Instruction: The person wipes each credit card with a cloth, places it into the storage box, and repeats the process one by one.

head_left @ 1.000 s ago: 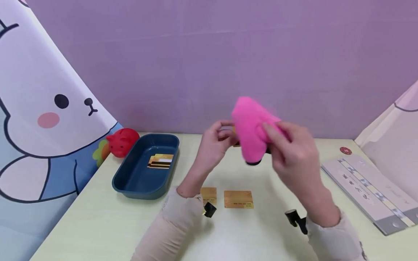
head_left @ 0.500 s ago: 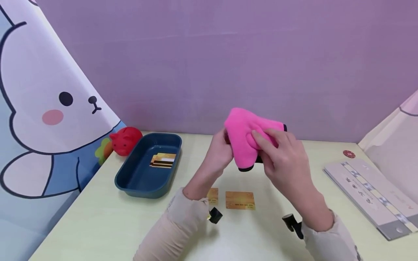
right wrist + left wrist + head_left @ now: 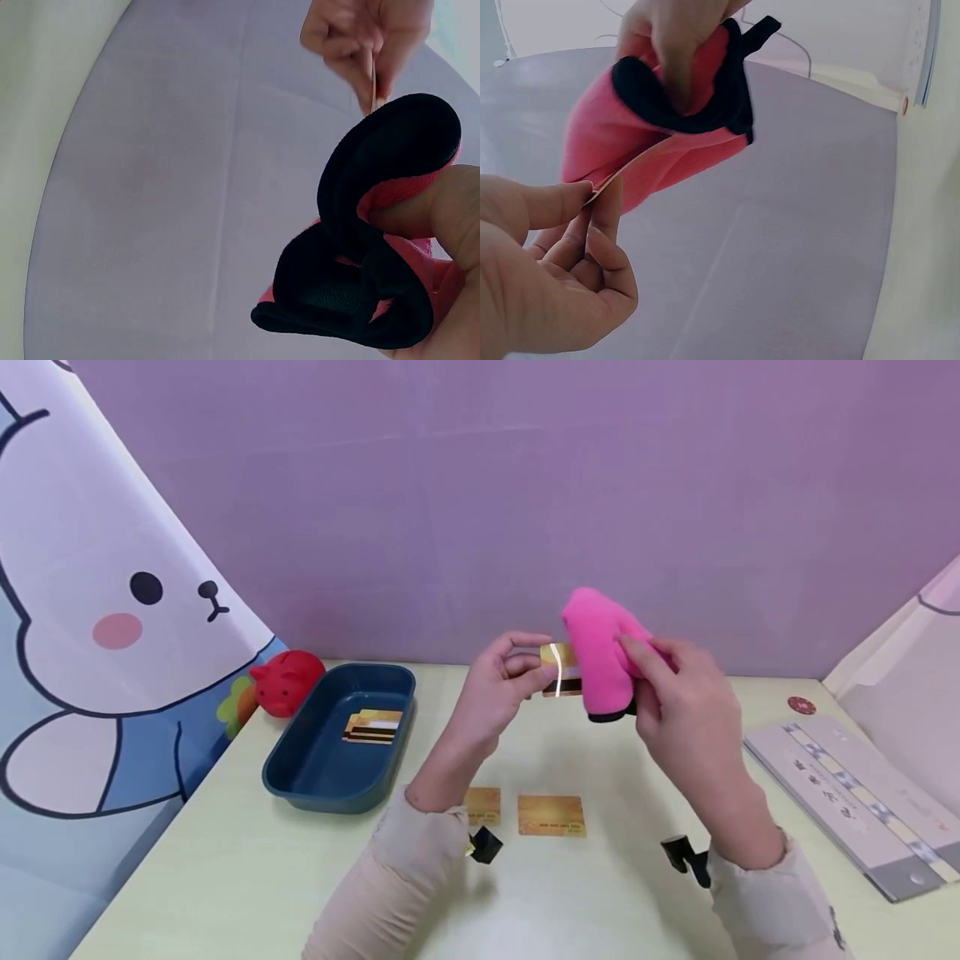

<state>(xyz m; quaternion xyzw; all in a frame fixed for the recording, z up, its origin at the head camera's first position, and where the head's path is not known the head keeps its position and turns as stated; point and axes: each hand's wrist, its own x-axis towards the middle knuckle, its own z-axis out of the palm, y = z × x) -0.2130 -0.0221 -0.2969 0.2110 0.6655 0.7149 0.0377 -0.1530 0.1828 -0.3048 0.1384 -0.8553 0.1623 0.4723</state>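
Note:
My left hand (image 3: pixel 487 697) pinches a gold bank card (image 3: pixel 555 655) by its near end between thumb and fingers. The card is held up over the table, with its dark stripe partly showing. My right hand (image 3: pixel 686 718) grips a pink fleece cloth (image 3: pixel 600 647) with black edging, bunched and folded. In the head view the cloth covers the card's right part. From the left wrist, the card (image 3: pixel 630 161) shows edge-on, lying along the pink cloth (image 3: pixel 600 139). Black edging (image 3: pixel 349 161) and a folded opening face the right wrist camera.
A blue tray (image 3: pixel 281 764) at left holds several gold cards (image 3: pixel 372 727). Beside it sits a red piggy bank (image 3: pixel 288 683). Two gold cards lie in front, one whole (image 3: pixel 551 816), one (image 3: pixel 483 806) partly behind the left sleeve. At right are a grey folder (image 3: pixel 855 802) and a red chip (image 3: pixel 802 705).
The pink cloth first moves left over the left hand's fingers and the card, then back right, uncovering the card's near end. Both hands keep their hold.

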